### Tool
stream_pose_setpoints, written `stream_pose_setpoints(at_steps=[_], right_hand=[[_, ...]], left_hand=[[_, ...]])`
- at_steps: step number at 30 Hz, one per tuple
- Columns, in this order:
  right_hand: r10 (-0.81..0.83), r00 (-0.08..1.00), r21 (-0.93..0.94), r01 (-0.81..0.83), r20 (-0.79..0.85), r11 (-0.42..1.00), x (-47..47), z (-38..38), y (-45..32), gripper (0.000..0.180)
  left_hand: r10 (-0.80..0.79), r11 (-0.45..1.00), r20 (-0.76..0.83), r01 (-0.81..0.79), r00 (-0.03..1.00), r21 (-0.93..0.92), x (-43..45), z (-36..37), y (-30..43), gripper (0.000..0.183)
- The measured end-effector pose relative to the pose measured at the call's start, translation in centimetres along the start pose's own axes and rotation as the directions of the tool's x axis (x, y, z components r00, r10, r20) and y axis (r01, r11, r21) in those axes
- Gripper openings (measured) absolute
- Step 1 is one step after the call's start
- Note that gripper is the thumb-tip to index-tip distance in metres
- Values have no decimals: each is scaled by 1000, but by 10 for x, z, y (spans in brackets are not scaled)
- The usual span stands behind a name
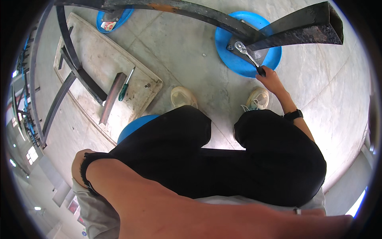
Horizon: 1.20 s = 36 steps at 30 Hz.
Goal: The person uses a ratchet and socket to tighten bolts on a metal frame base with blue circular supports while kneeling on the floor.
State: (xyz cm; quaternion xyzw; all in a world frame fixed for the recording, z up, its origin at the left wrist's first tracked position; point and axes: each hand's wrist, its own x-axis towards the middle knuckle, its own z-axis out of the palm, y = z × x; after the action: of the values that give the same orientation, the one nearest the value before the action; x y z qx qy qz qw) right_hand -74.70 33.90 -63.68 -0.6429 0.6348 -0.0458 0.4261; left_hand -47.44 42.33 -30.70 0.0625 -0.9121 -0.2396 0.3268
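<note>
My right hand (pixel 270 78) is closed on the dark handle of a ratchet wrench (pixel 250 56). The wrench's head lies over a triangular dark metal plate (pixel 260 56) at the foot of a curved steel frame, close to a bolt (pixel 229 47). Whether the head sits on a fastener I cannot tell. That plate stands in a round blue plastic dish (pixel 222 61). My left arm crosses the bottom of the view, and my left hand (pixel 268 219), with a ring on one finger, is blurred close to the camera; what its fingers do is unclear.
A stained pale board (pixel 89 44) on the floor at left bears a green-handled screwdriver (pixel 124 92), a steel angle piece (pixel 112 98) and a small metal socket-like part (pixel 147 85). Frame bars curve above it. Another blue dish (pixel 128 15) is at the top; a small ring-shaped part (pixel 204 54) lies mid-floor.
</note>
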Motion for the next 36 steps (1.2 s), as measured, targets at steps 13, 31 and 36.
stream_pose_setpoints(at_steps=[13,31,36], right_hand=[[-58,998,3,58,-17,998,5,3,17,38],[-31,999,12,31,-34,999,2,6,10,36],[-46,998,-7,45,-32,999,0,5,13,35]], left_hand=[[34,999,2,-34,999,-10,0,-2,-12,48],[71,997,56,-73,996,22,-8,-14,-12,47],[92,995,61,-94,994,22,-10,-14,-6,47]])
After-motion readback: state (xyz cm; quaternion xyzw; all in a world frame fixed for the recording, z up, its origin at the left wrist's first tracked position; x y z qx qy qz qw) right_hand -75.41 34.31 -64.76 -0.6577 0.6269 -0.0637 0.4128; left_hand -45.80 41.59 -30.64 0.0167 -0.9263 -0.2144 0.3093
